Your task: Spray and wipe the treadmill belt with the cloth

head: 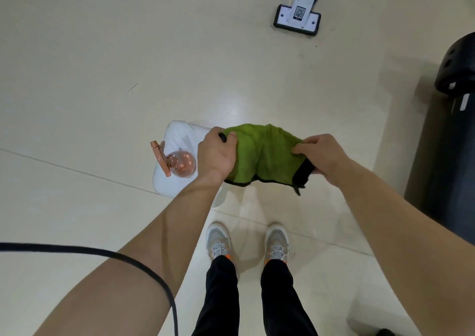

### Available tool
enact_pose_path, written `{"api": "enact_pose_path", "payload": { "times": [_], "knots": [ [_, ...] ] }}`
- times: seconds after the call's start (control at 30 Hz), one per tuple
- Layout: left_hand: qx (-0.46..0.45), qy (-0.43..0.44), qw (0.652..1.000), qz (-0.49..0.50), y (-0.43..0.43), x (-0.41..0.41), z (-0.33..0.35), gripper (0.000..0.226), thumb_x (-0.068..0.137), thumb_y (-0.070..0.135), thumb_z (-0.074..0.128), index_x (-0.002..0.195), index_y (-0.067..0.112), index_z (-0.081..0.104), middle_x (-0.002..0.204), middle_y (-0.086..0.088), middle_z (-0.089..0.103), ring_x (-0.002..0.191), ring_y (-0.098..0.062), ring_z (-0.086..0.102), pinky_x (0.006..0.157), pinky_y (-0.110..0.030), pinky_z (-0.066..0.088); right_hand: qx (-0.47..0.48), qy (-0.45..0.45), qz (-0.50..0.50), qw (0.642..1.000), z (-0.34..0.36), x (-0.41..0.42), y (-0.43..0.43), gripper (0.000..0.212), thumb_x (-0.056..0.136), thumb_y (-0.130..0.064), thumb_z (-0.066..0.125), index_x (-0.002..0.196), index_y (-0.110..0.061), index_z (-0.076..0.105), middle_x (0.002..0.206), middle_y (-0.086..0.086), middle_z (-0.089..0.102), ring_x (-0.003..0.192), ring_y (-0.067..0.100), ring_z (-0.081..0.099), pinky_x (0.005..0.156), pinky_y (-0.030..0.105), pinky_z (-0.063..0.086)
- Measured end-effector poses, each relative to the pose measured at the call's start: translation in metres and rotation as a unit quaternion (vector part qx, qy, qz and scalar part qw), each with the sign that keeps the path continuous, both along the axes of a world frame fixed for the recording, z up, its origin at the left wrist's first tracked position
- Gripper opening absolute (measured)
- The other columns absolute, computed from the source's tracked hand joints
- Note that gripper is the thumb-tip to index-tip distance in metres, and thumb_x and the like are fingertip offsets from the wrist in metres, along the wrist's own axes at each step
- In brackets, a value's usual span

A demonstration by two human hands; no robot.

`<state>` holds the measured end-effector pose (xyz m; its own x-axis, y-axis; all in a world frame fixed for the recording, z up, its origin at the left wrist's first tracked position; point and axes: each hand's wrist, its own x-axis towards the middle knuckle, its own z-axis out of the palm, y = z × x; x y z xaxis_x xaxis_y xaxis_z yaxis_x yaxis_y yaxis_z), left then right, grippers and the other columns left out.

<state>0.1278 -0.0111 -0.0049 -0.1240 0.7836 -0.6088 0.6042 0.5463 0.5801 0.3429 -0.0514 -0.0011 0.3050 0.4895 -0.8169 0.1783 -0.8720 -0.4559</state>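
A green cloth (264, 153) with a black edge hangs stretched between both hands above the floor. My left hand (217, 153) grips its left end. Pinching the right end is my right hand (325, 156). A copper-coloured spray bottle (177, 162) stands on a small white stool (180, 135) just left of my left hand. At the right edge a dark machine part (442, 156) shows, possibly the treadmill; no belt surface can be made out.
I stand on a pale tiled floor (102, 78), with my shoes (246, 240) below the cloth. A white stand base with a QR code (298, 17) sits ahead at the top. A black cable (102, 253) curves across my left forearm.
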Motion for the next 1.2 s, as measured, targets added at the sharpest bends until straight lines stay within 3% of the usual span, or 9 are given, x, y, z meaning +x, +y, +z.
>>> {"api": "enact_pose_path", "payload": {
  "times": [0.07,0.27,0.37,0.5,0.67,0.83,1.0,1.13,1.2],
  "knots": [
    [-0.031,-0.059,0.998,0.002,-0.009,0.011,0.006,0.03,0.104,0.038,0.053,0.113,0.013,0.067,0.098,-0.002,0.069,0.092,-0.025,0.065,0.085,-0.033,0.051,0.01,0.032,0.002,0.999,-0.002,-0.025,-0.002,0.005,0.089,-0.013,0.071,0.09,-0.009,0.071,0.089,0.016,0.073,0.087,0.034,0.072,0.081,0.049,0.062],
    [-0.082,-0.142,0.986,-0.033,-0.04,0.007,0.012,0.021,0.097,0.033,0.055,0.088,0.023,0.071,0.084,-0.008,0.076,0.08,-0.031,0.076,0.079,-0.045,0.064,0.01,0.128,0.001,0.992,-0.009,-0.081,-0.002,0.057,0.081,-0.06,0.073,0.087,-0.003,0.072,0.083,0.009,0.075,0.078,0.023,0.073,0.078,0.04,0.06],
    [-0.189,-0.24,0.944,0.126,-0.05,-0.025,0.005,0.019,0.096,0.008,0.055,0.091,0.013,0.073,0.085,-0.008,0.076,0.075,-0.031,0.073,0.079,-0.04,0.063,0.009,0.135,0.065,0.989,-0.022,-0.093,-0.005,0.049,0.077,-0.04,0.086,0.107,-0.005,0.068,0.09,0.008,0.076,0.08,0.022,0.073,0.079,0.043,0.059],
    [-0.13,-0.126,0.956,0.23,-0.073,-0.069,-0.025,0.007,0.089,0.02,0.066,0.09,0.025,0.07,0.088,0.001,0.072,0.088,-0.027,0.07,0.087,-0.043,0.059,-0.029,0.209,0.055,0.976,-0.046,-0.109,-0.003,0.038,0.088,-0.002,0.069,0.123,-0.014,0.067,0.103,0.016,0.074,0.086,0.026,0.072,0.077,0.039,0.062],
    [-0.271,-0.268,0.857,0.346,-0.085,-0.098,-0.07,0.055,0.087,0.048,0.074,0.133,0.022,0.061,0.131,-0.004,0.068,0.118,-0.02,0.061,0.102,-0.045,0.049,-0.085,0.257,-0.034,0.962,-0.089,-0.124,0.009,0.028,0.069,-0.006,0.058,0.093,-0.009,0.073,0.097,0.013,0.065,0.088,0.03,0.064,0.081,0.039,0.056],
    [-0.139,-0.216,0.865,0.43,-0.083,-0.108,-0.122,0.052,0.09,0.032,0.08,0.133,0.012,0.06,0.124,-0.011,0.07,0.099,-0.022,0.069,0.079,-0.033,0.063,-0.003,0.148,0.073,0.986,-0.135,-0.152,0.037,0.03,0.086,-0.007,0.061,0.113,-0.018,0.069,0.105,0.007,0.066,0.095,0.024,0.063,0.086,0.034,0.054],
    [-0.212,-0.052,0.933,0.286,-0.09,-0.123,-0.125,0.073,0.093,0.04,0.07,0.154,0.011,0.044,0.147,-0.013,0.057,0.129,-0.036,0.059,0.111,-0.048,0.048,0.08,-0.033,0.216,0.973,-0.126,-0.174,0.026,0.05,0.094,-0.019,0.056,0.144,-0.022,0.051,0.137,0.001,0.058,0.126,0.022,0.056,0.096,0.027,0.041],
    [-0.192,-0.03,0.977,0.086,-0.085,-0.133,-0.08,0.031,0.091,0.032,0.062,0.099,0.002,0.07,0.111,-0.02,0.068,0.108,-0.034,0.064,0.102,-0.044,0.049,0.065,-0.077,0.316,0.943,-0.082,-0.176,0.001,0.05,0.096,-0.019,0.054,0.146,-0.02,0.049,0.135,0.006,0.058,0.122,0.029,0.057,0.087,0.031,0.044],
    [-0.184,0.005,0.983,0.023,-0.08,-0.138,-0.044,0.03,0.099,0.023,0.058,0.105,-0.003,0.072,0.107,-0.019,0.069,0.104,-0.033,0.064,0.097,-0.041,0.051,0.049,-0.112,0.336,0.934,-0.051,-0.177,-0.003,0.052,0.097,-0.021,0.055,0.147,-0.02,0.046,0.135,0.008,0.055,0.119,0.03,0.056,0.083,0.031,0.043]
  ]
}}
